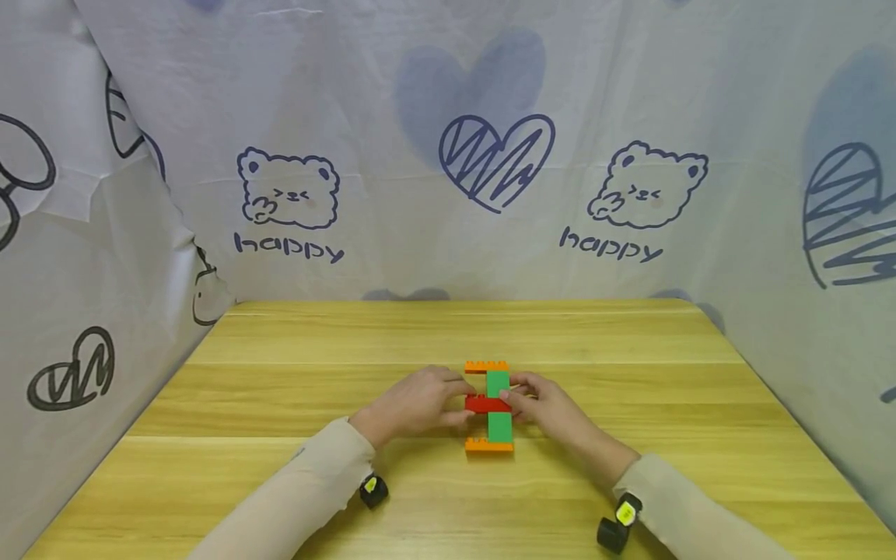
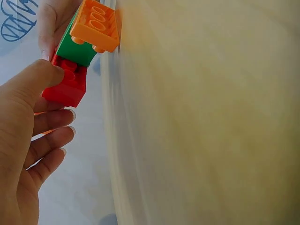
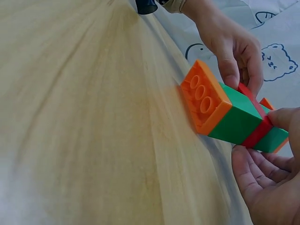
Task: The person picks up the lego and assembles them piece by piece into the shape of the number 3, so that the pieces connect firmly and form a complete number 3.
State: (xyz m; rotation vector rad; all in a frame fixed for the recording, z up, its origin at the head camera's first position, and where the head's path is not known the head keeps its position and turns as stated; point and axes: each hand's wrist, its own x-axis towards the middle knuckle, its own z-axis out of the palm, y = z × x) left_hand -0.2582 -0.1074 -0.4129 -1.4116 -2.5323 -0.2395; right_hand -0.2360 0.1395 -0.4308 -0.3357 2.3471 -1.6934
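Observation:
Both hands hold one toy building-brick assembly over the wooden table. Its middle is a red brick [image 1: 479, 404], with a green brick [image 1: 498, 383] on the far side and another green brick [image 1: 500, 427] on the near side. Orange bricks [image 1: 488, 446] cap the two ends and stick out leftward, studs visible. My left hand [image 1: 416, 403] pinches the red brick's left end, thumb over its studs in the left wrist view [image 2: 70, 70]. From the right, my right hand [image 1: 553, 404] grips the assembly at the red brick, thumb on one face, fingers beneath in the right wrist view.
The light wooden table [image 1: 336, 334] runs back to a white cloth [image 1: 392, 257] printed with hearts, bears and the word happy. Cloth also hangs along both sides. Black wrist-worn devices [image 1: 374, 491] sit on both pale sleeves.

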